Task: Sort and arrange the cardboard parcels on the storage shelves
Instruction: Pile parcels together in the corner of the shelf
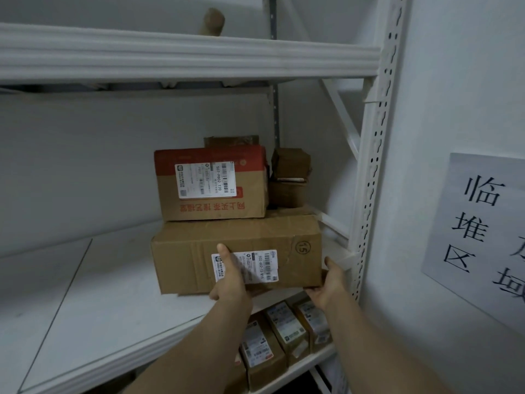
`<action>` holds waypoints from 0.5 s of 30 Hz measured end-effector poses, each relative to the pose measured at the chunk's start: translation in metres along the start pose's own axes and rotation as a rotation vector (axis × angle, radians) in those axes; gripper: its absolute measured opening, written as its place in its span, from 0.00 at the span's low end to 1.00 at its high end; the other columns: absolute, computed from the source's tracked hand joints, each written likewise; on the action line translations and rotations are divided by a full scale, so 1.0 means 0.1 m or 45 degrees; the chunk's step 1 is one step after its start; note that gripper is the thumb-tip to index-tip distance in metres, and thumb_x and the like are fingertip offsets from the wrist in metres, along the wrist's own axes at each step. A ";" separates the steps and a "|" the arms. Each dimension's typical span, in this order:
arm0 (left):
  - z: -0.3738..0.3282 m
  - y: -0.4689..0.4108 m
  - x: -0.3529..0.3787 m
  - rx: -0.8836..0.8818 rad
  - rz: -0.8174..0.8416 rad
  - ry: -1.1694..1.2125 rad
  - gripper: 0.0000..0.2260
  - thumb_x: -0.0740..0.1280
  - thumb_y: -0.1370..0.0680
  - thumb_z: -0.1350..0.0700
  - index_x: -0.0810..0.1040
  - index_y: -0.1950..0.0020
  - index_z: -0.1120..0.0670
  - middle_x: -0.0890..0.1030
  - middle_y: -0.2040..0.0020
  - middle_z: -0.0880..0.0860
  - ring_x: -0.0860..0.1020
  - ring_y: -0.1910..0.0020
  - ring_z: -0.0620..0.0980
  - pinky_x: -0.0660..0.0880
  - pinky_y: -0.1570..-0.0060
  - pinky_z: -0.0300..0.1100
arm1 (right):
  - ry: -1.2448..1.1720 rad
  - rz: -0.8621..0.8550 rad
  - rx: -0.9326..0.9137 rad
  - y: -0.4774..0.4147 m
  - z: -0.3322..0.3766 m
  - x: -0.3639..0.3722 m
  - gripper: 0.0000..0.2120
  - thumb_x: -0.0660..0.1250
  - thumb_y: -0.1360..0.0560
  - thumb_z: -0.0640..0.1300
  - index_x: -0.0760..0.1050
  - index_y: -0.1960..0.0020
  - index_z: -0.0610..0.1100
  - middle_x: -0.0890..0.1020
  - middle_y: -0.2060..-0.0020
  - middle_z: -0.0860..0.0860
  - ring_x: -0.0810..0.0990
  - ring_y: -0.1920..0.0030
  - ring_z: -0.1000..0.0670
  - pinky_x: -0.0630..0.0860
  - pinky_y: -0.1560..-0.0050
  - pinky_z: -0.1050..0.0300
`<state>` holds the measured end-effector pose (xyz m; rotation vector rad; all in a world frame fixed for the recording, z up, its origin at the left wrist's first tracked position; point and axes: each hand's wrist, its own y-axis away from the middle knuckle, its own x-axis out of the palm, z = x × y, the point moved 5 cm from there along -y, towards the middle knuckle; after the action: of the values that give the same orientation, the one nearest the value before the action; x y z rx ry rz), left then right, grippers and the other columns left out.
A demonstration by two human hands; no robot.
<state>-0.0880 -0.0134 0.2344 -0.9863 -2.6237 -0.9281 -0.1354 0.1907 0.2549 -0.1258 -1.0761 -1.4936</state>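
- The large cardboard parcel (181, 251) is sitting on the white shelf board (85, 294) at the centre of the frame, with its long front face turned toward the camera.
- The left hand (228, 277) is lying flat against that front face, fingers straight, pressed together and pointing up. It is covering the left part of the white shipping label (260, 265).
- The right hand (331, 282) is cupping the parcel's lower right corner, with the thumb standing up along the side. Its fingers are disappearing behind the corner, so I cannot tell whether they are curling round it.
- A red-topped parcel (213, 200) is resting on the large one, its label turned sideways and its red printing upside down.
- Behind it, a darker box (231, 140) is showing only its top strip.
- Just right of the red-topped parcel, small brown parcels (289, 177) are sitting stacked in shadow. Their number is hard to make out.
- At the lower centre, several labelled parcels (284, 328) are standing on the shelf below, partly hidden by both forearms. Their labels are too blurred to read.
- At the top of the frame, a rounded brown object (211, 22) is poking up behind the upper shelf beam (170, 55), which is hiding its base.
- A paper sign (454, 223) is hanging on the wall at the right, and the frame edge is cutting off its printed characters.
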 end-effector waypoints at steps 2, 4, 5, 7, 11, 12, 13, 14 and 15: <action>-0.02 -0.19 -0.08 -0.017 -0.026 -0.051 0.64 0.62 0.59 0.17 0.63 0.27 0.45 0.72 0.31 0.59 0.71 0.35 0.65 0.68 0.42 0.68 | 0.046 -0.024 -0.008 -0.01 -0.02 0.02 0.25 0.60 0.19 0.51 0.62 0.27 0.39 0.73 0.35 0.36 0.75 0.38 0.36 0.73 0.37 0.41; -0.03 -0.37 -0.15 -0.030 -0.068 -0.100 0.64 0.62 0.60 0.17 0.64 0.28 0.45 0.71 0.31 0.58 0.71 0.34 0.64 0.68 0.42 0.68 | 0.107 -0.031 -0.026 0.00 -0.05 0.06 0.24 0.60 0.19 0.51 0.63 0.28 0.39 0.74 0.37 0.36 0.75 0.39 0.36 0.74 0.38 0.40; -0.03 -0.47 -0.19 -0.039 -0.082 -0.117 0.63 0.62 0.60 0.17 0.65 0.28 0.44 0.71 0.31 0.58 0.71 0.34 0.64 0.68 0.42 0.67 | 0.145 -0.033 -0.034 0.01 -0.06 0.08 0.24 0.60 0.20 0.51 0.63 0.28 0.40 0.75 0.38 0.35 0.76 0.40 0.36 0.74 0.38 0.40; -0.07 -0.56 -0.26 -0.050 -0.088 -0.121 0.63 0.62 0.61 0.17 0.66 0.30 0.43 0.72 0.31 0.58 0.71 0.34 0.64 0.68 0.42 0.67 | 0.227 -0.040 -0.048 0.01 -0.09 0.14 0.24 0.60 0.20 0.52 0.65 0.28 0.41 0.76 0.39 0.36 0.77 0.42 0.37 0.76 0.41 0.42; -0.26 -0.56 -0.36 -0.027 -0.142 -0.128 0.63 0.62 0.62 0.17 0.65 0.29 0.42 0.72 0.31 0.56 0.71 0.33 0.62 0.68 0.39 0.64 | 0.347 -0.067 -0.056 0.02 -0.13 0.26 0.27 0.60 0.21 0.55 0.67 0.30 0.38 0.78 0.42 0.36 0.79 0.45 0.38 0.78 0.46 0.43; -0.33 -0.54 -0.39 -0.028 -0.151 -0.127 0.64 0.61 0.62 0.17 0.64 0.29 0.43 0.72 0.31 0.56 0.70 0.33 0.62 0.67 0.39 0.63 | 0.393 -0.076 -0.059 0.00 -0.15 0.30 0.28 0.60 0.21 0.56 0.68 0.31 0.37 0.79 0.44 0.36 0.80 0.47 0.38 0.78 0.45 0.42; -0.38 -0.53 -0.43 -0.034 -0.159 -0.122 0.64 0.61 0.62 0.17 0.64 0.29 0.43 0.72 0.31 0.57 0.70 0.33 0.62 0.67 0.39 0.63 | 0.449 -0.080 -0.058 0.01 -0.17 0.35 0.28 0.59 0.21 0.58 0.69 0.33 0.36 0.80 0.48 0.36 0.80 0.49 0.38 0.78 0.45 0.42; -0.44 -0.52 -0.46 -0.033 -0.171 -0.123 0.65 0.61 0.63 0.17 0.64 0.29 0.44 0.73 0.32 0.57 0.71 0.34 0.62 0.68 0.39 0.63 | 0.485 -0.071 -0.051 0.00 -0.19 0.39 0.29 0.58 0.21 0.59 0.70 0.34 0.36 0.81 0.52 0.37 0.80 0.51 0.39 0.78 0.45 0.42; -0.50 -0.52 -0.51 -0.038 -0.188 -0.124 0.65 0.61 0.64 0.17 0.65 0.30 0.45 0.74 0.34 0.57 0.73 0.36 0.62 0.68 0.39 0.63 | 0.523 -0.060 -0.037 0.01 -0.21 0.44 0.29 0.56 0.21 0.60 0.71 0.35 0.35 0.81 0.53 0.37 0.80 0.52 0.39 0.79 0.46 0.42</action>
<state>-0.0854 -0.1016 0.2290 -0.8756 -2.8041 -0.9773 -0.1356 0.1448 0.2717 0.1817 -0.7296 -1.4954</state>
